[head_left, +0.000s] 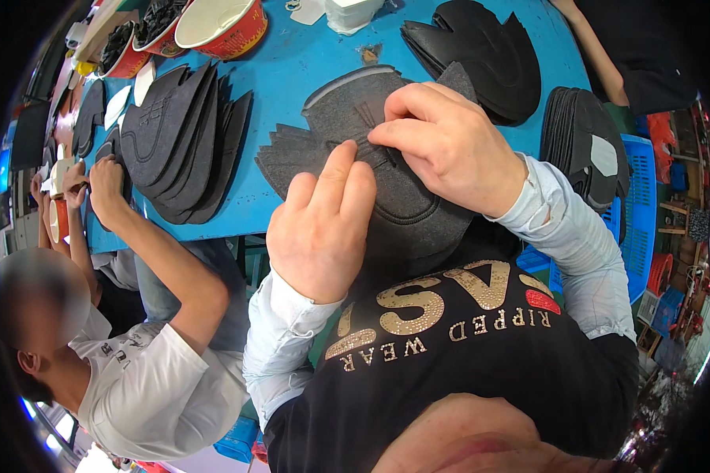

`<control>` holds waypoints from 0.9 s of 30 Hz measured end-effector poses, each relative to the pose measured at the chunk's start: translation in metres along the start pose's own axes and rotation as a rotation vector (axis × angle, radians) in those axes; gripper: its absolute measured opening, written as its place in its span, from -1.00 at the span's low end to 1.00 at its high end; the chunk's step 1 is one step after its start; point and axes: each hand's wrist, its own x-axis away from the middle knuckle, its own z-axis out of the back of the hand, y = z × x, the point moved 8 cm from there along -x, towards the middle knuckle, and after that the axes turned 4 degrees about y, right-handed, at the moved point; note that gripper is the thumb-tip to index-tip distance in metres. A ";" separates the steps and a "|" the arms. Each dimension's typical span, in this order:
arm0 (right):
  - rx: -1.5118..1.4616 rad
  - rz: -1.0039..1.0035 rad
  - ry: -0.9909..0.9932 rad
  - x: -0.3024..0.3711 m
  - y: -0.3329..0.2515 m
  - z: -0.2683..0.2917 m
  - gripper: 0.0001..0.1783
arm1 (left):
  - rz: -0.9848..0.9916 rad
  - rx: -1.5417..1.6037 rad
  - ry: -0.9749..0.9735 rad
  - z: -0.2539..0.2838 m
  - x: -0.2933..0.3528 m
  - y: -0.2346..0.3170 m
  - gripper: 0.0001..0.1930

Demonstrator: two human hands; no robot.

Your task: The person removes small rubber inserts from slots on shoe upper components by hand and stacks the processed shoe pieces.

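Note:
In front of me lies a stack of dark grey felt-like shoe-upper pieces (410,225) with notched edges, curved stitched lines and small slits. My right hand (454,150) pinches with thumb and forefinger at the middle of the top piece, near the slits. Opposite it, my left hand (323,225) has its fingers bent, one longer finger reaching to the same spot. Its thumb is hidden, and the fingertips of both hands nearly meet. Whatever small part lies between the fingers is too small to make out.
More dark pieces are stacked on the blue table (284,75): a fanned pile (173,142) left, a black pile (489,59) behind, another pile (580,142) right. Red paper tubs (229,35) stand far left. A co-worker (150,347) sits at left; a blue crate (639,213) stands right.

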 end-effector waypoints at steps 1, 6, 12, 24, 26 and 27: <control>0.051 0.032 -0.011 0.001 -0.002 -0.002 -0.92 | 0.004 -0.009 0.006 0.000 0.000 0.000 -0.73; 0.232 0.102 -0.089 0.003 -0.013 -0.006 -0.91 | 0.086 0.094 -0.077 0.005 -0.005 -0.002 -0.74; 0.042 0.002 0.076 0.002 -0.004 0.013 -0.84 | 0.191 0.444 0.144 0.012 0.003 -0.022 -0.81; -1.313 -0.777 -0.180 0.042 -0.021 -0.005 -0.77 | 0.127 0.749 0.294 0.032 0.025 0.007 -0.60; -1.353 -0.808 -0.184 0.041 -0.018 -0.005 -0.74 | 0.154 0.651 0.311 0.035 0.023 0.005 -0.60; -1.291 -0.766 -0.143 0.036 -0.010 -0.001 -0.72 | 0.196 0.556 0.333 0.036 0.022 0.001 -0.61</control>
